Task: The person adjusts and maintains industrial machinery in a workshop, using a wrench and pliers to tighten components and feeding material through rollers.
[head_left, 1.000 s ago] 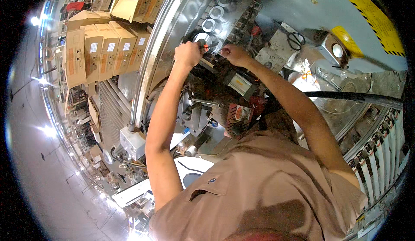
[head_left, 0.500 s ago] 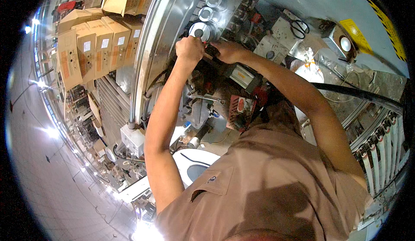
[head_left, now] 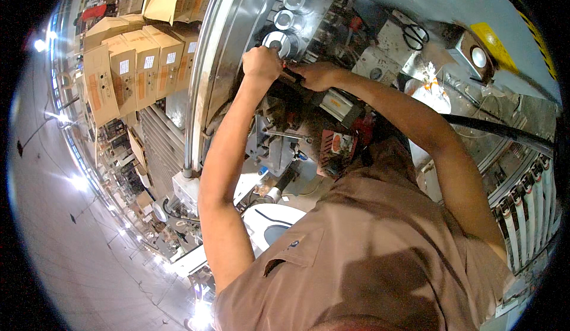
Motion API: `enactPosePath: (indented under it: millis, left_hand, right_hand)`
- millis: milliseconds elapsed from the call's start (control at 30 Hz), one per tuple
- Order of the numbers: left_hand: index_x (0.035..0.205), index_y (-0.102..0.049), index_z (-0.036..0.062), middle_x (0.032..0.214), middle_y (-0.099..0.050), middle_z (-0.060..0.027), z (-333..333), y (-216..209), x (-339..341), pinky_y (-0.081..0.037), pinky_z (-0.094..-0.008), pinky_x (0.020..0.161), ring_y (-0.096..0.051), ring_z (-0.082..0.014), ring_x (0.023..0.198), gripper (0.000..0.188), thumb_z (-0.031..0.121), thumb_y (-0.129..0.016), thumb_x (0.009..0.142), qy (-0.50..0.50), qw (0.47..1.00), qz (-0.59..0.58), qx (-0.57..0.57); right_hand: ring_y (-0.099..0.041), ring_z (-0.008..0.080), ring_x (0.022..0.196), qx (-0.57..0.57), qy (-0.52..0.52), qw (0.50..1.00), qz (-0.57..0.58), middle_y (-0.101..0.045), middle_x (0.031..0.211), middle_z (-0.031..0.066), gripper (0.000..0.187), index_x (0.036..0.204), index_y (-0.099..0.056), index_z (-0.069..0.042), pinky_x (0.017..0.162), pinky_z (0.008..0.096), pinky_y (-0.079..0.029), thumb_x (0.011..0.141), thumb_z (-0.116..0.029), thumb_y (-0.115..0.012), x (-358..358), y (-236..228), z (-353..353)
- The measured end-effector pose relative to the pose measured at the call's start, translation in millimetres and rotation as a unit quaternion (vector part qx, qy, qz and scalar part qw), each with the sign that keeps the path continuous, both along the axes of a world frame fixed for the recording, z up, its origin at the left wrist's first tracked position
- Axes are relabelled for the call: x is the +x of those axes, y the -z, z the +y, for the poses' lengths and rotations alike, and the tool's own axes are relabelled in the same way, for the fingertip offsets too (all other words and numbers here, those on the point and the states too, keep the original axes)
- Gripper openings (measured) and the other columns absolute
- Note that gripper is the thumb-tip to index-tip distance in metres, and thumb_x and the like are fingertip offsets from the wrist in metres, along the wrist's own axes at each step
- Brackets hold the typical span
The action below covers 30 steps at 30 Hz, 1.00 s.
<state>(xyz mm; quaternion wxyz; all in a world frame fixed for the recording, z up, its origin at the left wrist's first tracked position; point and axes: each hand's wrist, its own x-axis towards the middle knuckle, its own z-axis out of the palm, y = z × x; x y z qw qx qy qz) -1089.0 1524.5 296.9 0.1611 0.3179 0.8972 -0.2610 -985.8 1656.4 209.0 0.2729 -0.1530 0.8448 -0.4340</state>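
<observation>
My left hand [head_left: 262,63] is closed in a fist against the near side of a round, shiny metal piece [head_left: 274,38] with a dark centre. What it grips is hidden behind the fingers. Just to the right, my right hand [head_left: 318,76] has its fingers curled at a dark, bar-like part; its fingertips almost reach the left hand, and what they hold is too dark to name. Beyond the fists, two smaller metal rings [head_left: 284,19] stand in a row along the machine's metal face.
Cardboard boxes [head_left: 123,69] are stacked at left behind a metal frame post [head_left: 199,87]. Black-handled scissors [head_left: 415,36] lie at the upper right. A black hose [head_left: 499,132] runs past my right arm. A red block with holes [head_left: 338,149] sits near my waist.
Both hands stay at the same metal piece, with only slight movement of the fingers and right wrist. The surrounding view has shifted slightly with my head.
</observation>
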Motion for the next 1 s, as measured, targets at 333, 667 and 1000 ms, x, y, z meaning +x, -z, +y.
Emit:
enactPosePath:
  millis: [333,667,1000]
  left_hand:
    - [0.092,-0.079,0.0103,0.091,-0.076,-0.0140,10,-11,-1,-0.060,-0.0435,0.077,-0.075,-0.0322,0.089,0.025,0.027,-0.060,0.091,0.051,0.998,-0.027,-0.036]
    - [0.103,-0.076,0.0123,0.109,-0.075,-0.0146,82,-72,-22,-0.059,-0.0442,0.085,-0.073,-0.0313,0.102,0.063,0.071,-0.059,0.088,-0.006,0.992,-0.098,-0.084]
    - [0.086,-0.075,0.0072,0.086,-0.074,-0.0159,-1,1,7,-0.059,-0.0470,0.069,-0.074,-0.0363,0.078,0.022,0.021,-0.058,0.089,0.074,0.996,-0.011,0.047]
  right_hand:
    - [-0.069,0.0367,0.091,-0.069,0.191,0.976,0.081,-0.070,0.099,0.0190,0.046,0.139,-0.057,-0.014,0.082,0.0516,-0.055,0.093,-0.020,-0.057,21,-20,18]
    - [-0.065,0.0355,0.070,-0.059,0.333,0.939,0.071,-0.068,0.081,0.0169,0.020,0.100,-0.066,-0.005,0.069,0.0465,-0.054,0.094,-0.023,-0.058,19,1,14]
    - [-0.070,0.0400,0.093,0.071,0.206,0.952,0.216,-0.071,0.101,0.0208,0.042,0.123,-0.061,-0.004,0.081,0.0516,-0.059,0.088,-0.028,-0.062,16,32,-8]
